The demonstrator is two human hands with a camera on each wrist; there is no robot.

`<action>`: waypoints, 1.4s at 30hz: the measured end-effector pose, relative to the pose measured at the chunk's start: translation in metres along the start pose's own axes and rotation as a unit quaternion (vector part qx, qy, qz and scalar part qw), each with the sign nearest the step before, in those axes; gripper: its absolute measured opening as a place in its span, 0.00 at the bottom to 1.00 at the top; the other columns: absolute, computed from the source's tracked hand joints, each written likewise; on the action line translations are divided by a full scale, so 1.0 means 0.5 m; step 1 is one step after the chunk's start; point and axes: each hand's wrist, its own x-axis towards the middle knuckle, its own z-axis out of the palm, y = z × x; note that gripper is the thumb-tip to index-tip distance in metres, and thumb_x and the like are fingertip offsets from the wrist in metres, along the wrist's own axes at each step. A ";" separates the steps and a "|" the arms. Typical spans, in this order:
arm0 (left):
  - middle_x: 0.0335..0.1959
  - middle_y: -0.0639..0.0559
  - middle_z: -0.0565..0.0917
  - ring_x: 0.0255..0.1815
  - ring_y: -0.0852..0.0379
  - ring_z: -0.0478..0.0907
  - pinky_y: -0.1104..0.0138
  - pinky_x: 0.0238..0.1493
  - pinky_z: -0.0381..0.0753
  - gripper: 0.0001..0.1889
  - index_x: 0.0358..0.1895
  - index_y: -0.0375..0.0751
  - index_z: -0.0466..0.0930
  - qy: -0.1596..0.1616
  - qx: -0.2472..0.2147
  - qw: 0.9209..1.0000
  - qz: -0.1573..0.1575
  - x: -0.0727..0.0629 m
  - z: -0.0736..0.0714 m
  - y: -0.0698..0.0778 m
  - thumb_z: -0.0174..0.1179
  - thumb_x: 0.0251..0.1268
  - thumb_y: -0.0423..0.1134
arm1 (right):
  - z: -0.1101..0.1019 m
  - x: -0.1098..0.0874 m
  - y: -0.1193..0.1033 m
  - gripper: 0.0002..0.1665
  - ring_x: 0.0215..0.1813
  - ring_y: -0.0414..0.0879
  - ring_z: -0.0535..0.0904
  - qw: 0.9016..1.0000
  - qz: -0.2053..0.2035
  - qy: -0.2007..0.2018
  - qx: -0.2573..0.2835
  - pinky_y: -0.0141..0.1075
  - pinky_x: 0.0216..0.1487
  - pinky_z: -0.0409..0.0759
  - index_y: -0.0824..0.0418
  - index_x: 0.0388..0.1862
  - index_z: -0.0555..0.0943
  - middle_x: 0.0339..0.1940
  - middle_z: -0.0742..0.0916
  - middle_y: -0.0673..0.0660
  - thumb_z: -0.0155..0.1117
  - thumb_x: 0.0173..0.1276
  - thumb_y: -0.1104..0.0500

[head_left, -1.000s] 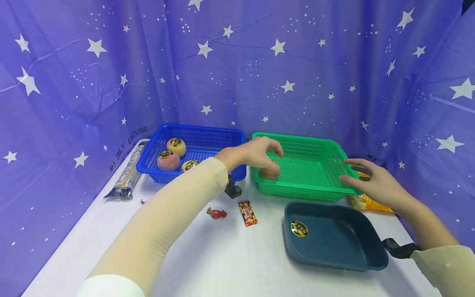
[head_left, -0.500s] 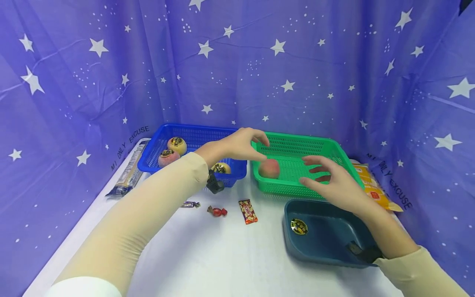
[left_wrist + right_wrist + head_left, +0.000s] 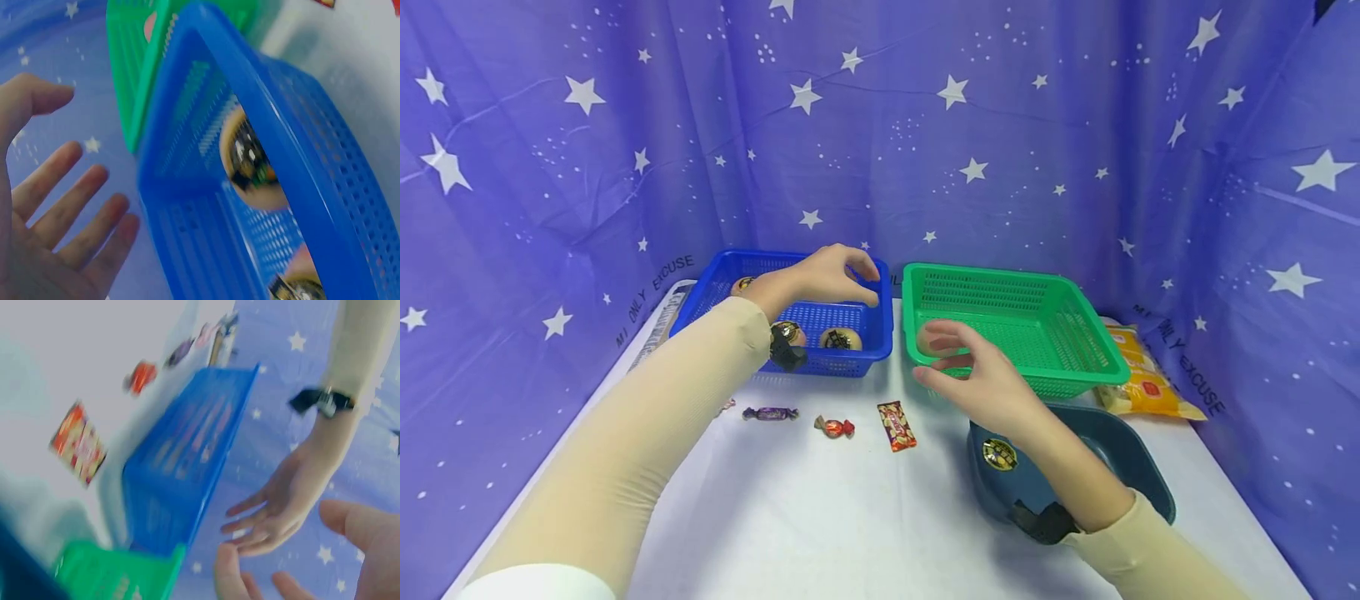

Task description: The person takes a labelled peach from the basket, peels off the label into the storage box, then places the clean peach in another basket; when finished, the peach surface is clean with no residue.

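In the head view my left hand [image 3: 831, 275] hovers over the blue basket [image 3: 842, 365], thumb and fingers apart, holding nothing. Several peaches with black-and-gold stickers lie in that basket, among them a yellowish peach [image 3: 841, 339]. The left wrist view shows spread fingers beside the blue rim and a stickered peach [image 3: 269, 197] inside. My right hand [image 3: 988, 383] is over the front left of the green basket [image 3: 1060, 379], its fingers loosely bent with nothing in them. Behind those fingertips a pink peach [image 3: 927, 340] is partly hidden; whether they touch cannot be told.
A dark teal tub [image 3: 1138, 475] stands under my right forearm. On the white table lie a red peanut packet [image 3: 897, 426], a red-wrapped candy [image 3: 834, 427] and a purple-wrapped candy [image 3: 771, 413]. A yellow snack bag [image 3: 1150, 387] sits at right. A starry purple curtain [image 3: 925, 150] hangs behind.
My left hand has drawn leftward from the green basket to above the blue one. The right hand has travelled left from the green basket's right end toward the pink peach.
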 end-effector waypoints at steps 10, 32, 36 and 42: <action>0.74 0.50 0.83 0.79 0.43 0.76 0.39 0.83 0.73 0.31 0.69 0.52 0.84 -0.037 -0.022 0.992 -0.121 -0.014 -0.021 -0.086 0.75 0.67 0.58 | 0.115 0.012 -0.032 0.49 0.79 0.62 0.80 0.996 0.070 0.015 0.056 0.63 0.70 0.87 0.39 0.89 0.62 0.86 0.74 0.59 0.75 0.77 0.41; 0.79 0.27 0.64 0.66 0.33 0.72 0.54 0.30 0.94 0.44 0.79 0.35 0.66 0.143 -0.049 0.926 -0.346 -0.048 -0.063 -0.220 0.74 0.70 0.56 | 0.248 0.090 -0.010 0.51 0.77 0.65 0.82 0.977 0.112 0.104 0.147 0.61 0.71 0.87 0.43 0.92 0.54 0.90 0.69 0.63 0.70 0.80 0.42; 0.77 0.25 0.66 0.42 0.40 0.83 0.55 0.30 0.94 0.43 0.76 0.33 0.69 0.140 -0.049 0.918 -0.367 -0.040 -0.065 -0.230 0.74 0.69 0.56 | 0.266 0.097 -0.004 0.49 0.77 0.65 0.82 0.973 0.107 0.129 0.156 0.58 0.70 0.88 0.44 0.92 0.56 0.89 0.71 0.63 0.69 0.81 0.44; 0.73 0.24 0.69 0.20 0.50 0.83 0.61 0.27 0.93 0.46 0.78 0.26 0.64 0.130 -0.064 0.914 -0.379 -0.032 -0.069 -0.245 0.74 0.69 0.54 | 0.275 0.108 -0.003 0.48 0.76 0.64 0.83 0.970 0.100 0.150 0.165 0.57 0.71 0.87 0.46 0.91 0.57 0.87 0.73 0.64 0.70 0.81 0.46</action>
